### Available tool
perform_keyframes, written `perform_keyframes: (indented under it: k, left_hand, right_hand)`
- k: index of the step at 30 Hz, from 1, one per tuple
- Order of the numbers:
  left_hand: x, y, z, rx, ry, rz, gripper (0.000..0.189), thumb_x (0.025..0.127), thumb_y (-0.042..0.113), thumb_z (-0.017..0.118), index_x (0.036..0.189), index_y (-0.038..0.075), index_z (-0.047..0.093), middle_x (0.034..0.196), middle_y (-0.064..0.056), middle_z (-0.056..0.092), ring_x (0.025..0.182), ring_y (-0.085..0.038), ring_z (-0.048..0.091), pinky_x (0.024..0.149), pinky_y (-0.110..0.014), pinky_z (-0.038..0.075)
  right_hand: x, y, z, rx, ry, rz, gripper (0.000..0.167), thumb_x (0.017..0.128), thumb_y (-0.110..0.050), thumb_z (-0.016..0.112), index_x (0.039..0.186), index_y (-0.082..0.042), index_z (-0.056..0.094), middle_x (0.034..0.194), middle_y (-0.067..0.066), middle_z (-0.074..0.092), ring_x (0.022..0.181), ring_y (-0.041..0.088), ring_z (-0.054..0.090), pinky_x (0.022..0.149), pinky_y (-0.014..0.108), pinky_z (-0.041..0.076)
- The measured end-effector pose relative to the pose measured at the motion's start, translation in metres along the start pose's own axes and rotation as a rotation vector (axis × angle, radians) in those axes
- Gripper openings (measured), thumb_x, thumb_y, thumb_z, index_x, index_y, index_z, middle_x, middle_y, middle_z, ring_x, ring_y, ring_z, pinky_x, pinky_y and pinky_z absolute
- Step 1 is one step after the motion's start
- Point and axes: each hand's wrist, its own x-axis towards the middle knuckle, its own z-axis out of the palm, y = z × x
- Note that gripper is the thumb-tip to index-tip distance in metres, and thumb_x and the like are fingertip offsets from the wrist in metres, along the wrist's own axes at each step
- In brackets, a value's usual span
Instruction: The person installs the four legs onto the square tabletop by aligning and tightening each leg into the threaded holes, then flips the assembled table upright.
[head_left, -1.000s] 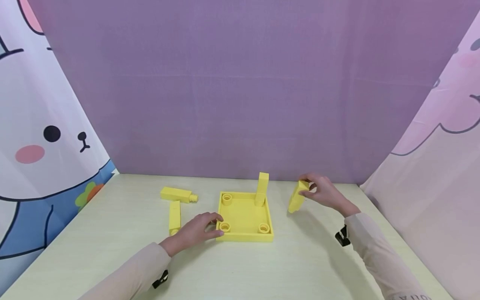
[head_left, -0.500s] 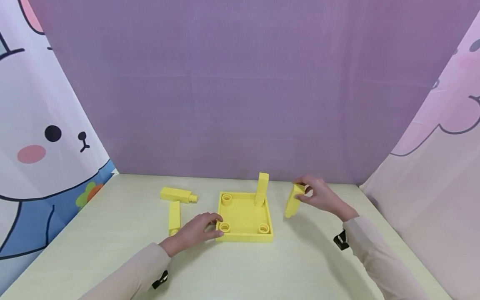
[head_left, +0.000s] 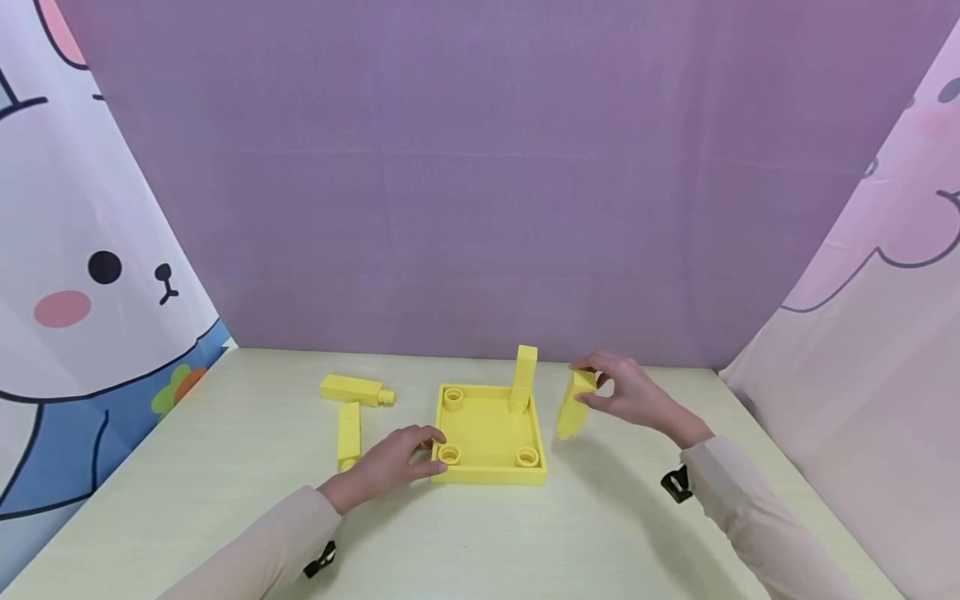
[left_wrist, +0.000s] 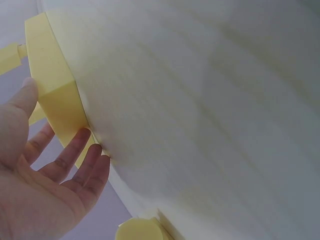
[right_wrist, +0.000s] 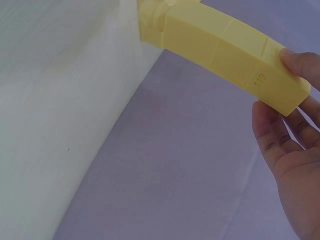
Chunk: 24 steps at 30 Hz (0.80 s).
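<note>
A square yellow toy tabletop (head_left: 487, 429) lies with its raised rim upward and round sockets at its corners. One yellow leg (head_left: 524, 375) stands upright at its far right corner. My left hand (head_left: 392, 465) holds the near left corner, thumb by the front wall and fingers along the left side. Between thumb and fingers my right hand (head_left: 637, 392) pinches another yellow table leg (head_left: 574, 407) by its top end. That leg is tilted, peg end down, right of the tabletop; in the right wrist view the leg (right_wrist: 235, 55) shows a raised number on one face.
Two loose yellow legs lie left of the tabletop: one crosswise (head_left: 352, 389) at the back, one lengthwise (head_left: 349, 433) whose peg end is close to my left hand. A purple cloth (head_left: 480, 208) hangs behind the pale table (head_left: 480, 542), with printed curtains at both sides.
My right hand has moved left and slightly nearer with the table leg, toward the tabletop's right side. My left hand and the tabletop have stayed in place.
</note>
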Motion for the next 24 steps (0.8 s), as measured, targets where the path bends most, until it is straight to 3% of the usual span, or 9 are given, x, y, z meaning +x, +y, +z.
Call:
perform_keyframes:
  k: [19,24]
  left_hand:
    - [0.000,0.000,0.000,-0.007,0.002,0.005,0.042,0.086,0.035,0.062,0.115,0.005,0.056,0.110,-0.007,0.061,0.102,-0.025,0.056,0.088,-0.044,0.046]
    - [0.000,0.001,0.000,-0.009,0.001,0.001,0.042,0.086,0.034,0.062,0.115,0.005,0.056,0.110,-0.007,0.061,0.102,-0.025,0.056,0.088,-0.044,0.046]
  right_hand:
    - [0.014,-0.030,0.009,0.030,-0.045,-0.061,0.035,0.076,-0.013,0.073,0.109,-0.008,0.061,0.101,-0.001,0.062,0.084,0.007,0.054,0.071,0.026,0.051]
    - [0.015,-0.037,0.013,0.053,-0.055,-0.078,0.036,0.077,-0.011,0.072,0.110,-0.007,0.060,0.104,0.002,0.063,0.084,0.007,0.053,0.071,0.025,0.051]
